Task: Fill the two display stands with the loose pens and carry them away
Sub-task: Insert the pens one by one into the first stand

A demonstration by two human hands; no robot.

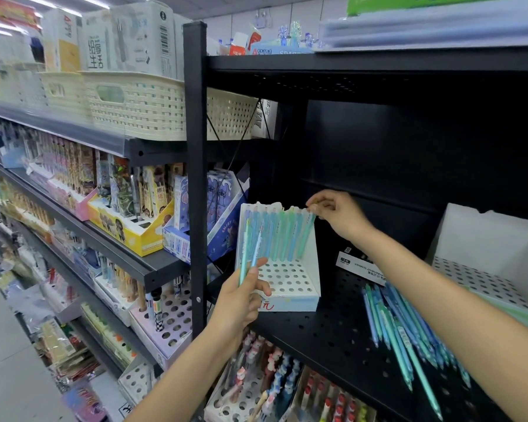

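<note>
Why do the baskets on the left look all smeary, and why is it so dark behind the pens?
Head view: the cream baskets near the left edge are blurred and the shelves bend from the wide lens; the black shelf back sits in shadow; the display stand and both hands, left hand and right hand, look sharp and well lit.

Location: stationery shop, retail aisle. Evidence: long dark metal shelving runs down my left side, tiered, packed with pens in printed cardboard display boxes — yellow, pink, blue, cartoon artwork on the fronts. White perforated pen stands on the lower tiers hold novelty pens upright. Cream woven plastic baskets sit on the top shelf, with boxed goods bearing barcodes behind them. Black perforated shelf unit directly ahead of me. Grey tiled floor at lower left; strip lights overhead.
</note>
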